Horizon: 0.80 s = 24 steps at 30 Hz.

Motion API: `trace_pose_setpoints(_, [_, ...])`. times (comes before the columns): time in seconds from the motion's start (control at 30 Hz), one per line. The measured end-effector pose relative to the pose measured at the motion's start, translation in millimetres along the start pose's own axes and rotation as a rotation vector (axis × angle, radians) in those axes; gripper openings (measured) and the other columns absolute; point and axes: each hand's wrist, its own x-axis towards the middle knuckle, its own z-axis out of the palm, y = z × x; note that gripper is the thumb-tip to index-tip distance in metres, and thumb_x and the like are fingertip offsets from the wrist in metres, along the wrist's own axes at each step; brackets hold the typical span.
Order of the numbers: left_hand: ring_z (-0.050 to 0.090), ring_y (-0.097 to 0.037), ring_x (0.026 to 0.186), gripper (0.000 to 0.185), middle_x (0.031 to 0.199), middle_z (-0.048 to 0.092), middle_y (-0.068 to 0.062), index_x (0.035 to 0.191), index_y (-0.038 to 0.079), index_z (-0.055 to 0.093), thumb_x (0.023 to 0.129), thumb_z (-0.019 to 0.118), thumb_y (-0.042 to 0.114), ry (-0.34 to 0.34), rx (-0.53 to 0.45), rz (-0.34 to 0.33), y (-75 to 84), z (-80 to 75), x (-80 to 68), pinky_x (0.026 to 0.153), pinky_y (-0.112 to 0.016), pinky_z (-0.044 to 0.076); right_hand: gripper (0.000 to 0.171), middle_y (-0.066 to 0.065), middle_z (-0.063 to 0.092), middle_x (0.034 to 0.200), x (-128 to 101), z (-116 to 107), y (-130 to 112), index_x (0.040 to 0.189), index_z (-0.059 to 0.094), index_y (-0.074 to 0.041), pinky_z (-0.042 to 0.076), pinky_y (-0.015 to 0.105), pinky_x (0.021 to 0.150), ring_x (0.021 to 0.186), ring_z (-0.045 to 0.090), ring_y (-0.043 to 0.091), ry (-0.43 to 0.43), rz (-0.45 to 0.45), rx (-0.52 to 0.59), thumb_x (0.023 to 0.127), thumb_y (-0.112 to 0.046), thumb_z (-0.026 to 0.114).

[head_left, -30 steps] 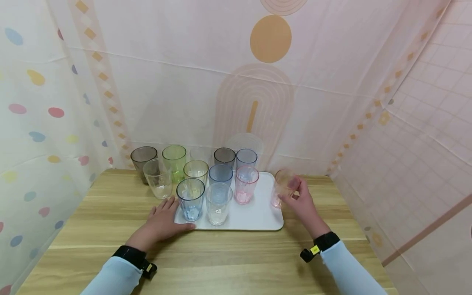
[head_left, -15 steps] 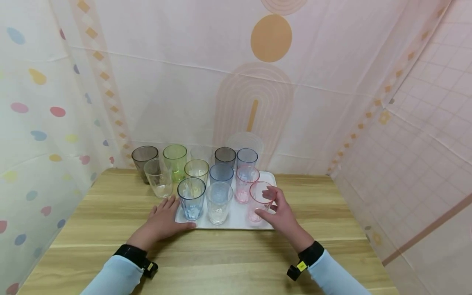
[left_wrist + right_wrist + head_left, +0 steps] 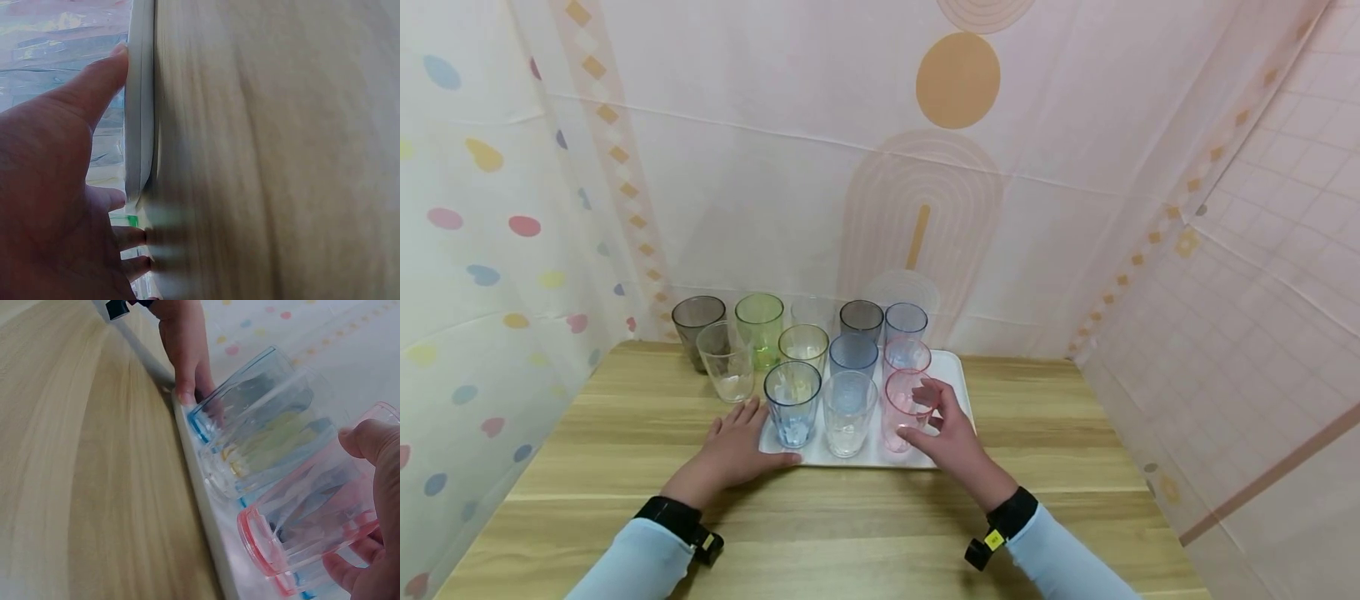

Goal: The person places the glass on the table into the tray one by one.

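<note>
A pink clear tumbler [image 3: 898, 421] stands upright, or nearly so, at the front right of the white tray [image 3: 953, 371]. My right hand [image 3: 953, 442] grips it from the right, thumb in front and fingers behind; in the right wrist view its base [image 3: 255, 540] is close to the tray, and I cannot tell whether it touches. My left hand [image 3: 730, 450] rests at the tray's front left corner, fingers stretched, thumb [image 3: 103, 78] along the front edge. Left of the pink tumbler stand a clear tumbler [image 3: 846, 429] and a blue tumbler [image 3: 793, 417].
More tumblers stand behind: a second pink one [image 3: 907, 354], a dark blue one [image 3: 853, 354], a yellowish one [image 3: 802, 343] and a smoky one [image 3: 861, 315]. Left of the tray, on the wooden table [image 3: 850, 533], are a green [image 3: 760, 329], a clear [image 3: 730, 375] and a brown tumbler [image 3: 692, 321].
My right hand has carried the pink tumbler from the tray's right edge leftward and toward the front, beside the clear tumbler. The left hand has stayed at the tray corner.
</note>
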Motion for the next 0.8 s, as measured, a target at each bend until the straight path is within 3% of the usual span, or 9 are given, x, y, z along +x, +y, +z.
trace_pose_setpoints(0.2, [0.020,-0.063,0.160,0.129,0.173,0.024,-0.039,0.167,-0.010,0.034,0.087,0.076,0.082,0.001,-0.001,0.001,-2.2,1.7,0.7,0.122,-0.086,0.015,0.080,0.013,0.060,0.153,-1.9,4.0,9.1,0.159,0.043,-0.011,0.047,0.059,0.118,0.142,0.056,0.029,-0.006,0.034,-0.023,0.094,-0.014,0.090])
trace_pose_setpoints(0.57, [0.020,-0.063,0.160,0.129,0.174,0.024,-0.039,0.167,-0.010,0.034,0.086,0.076,0.082,0.004,-0.004,0.002,-1.6,2.6,1.0,0.122,-0.086,0.014,0.083,0.017,0.060,0.154,-2.6,6.3,11.8,0.162,0.040,-0.006,0.047,0.059,0.118,0.143,0.055,0.032,0.008,0.024,-0.021,0.095,-0.007,0.088])
trace_pose_setpoints(0.8, [0.020,-0.063,0.160,0.129,0.173,0.024,-0.040,0.167,-0.010,0.034,0.086,0.077,0.081,0.008,-0.003,0.000,-1.5,2.5,1.4,0.122,-0.086,0.015,0.083,0.013,0.060,0.155,-3.1,7.4,12.9,0.163,0.040,-0.010,0.044,0.059,0.121,0.146,0.054,0.031,0.004,0.031,-0.032,0.096,-0.011,0.089])
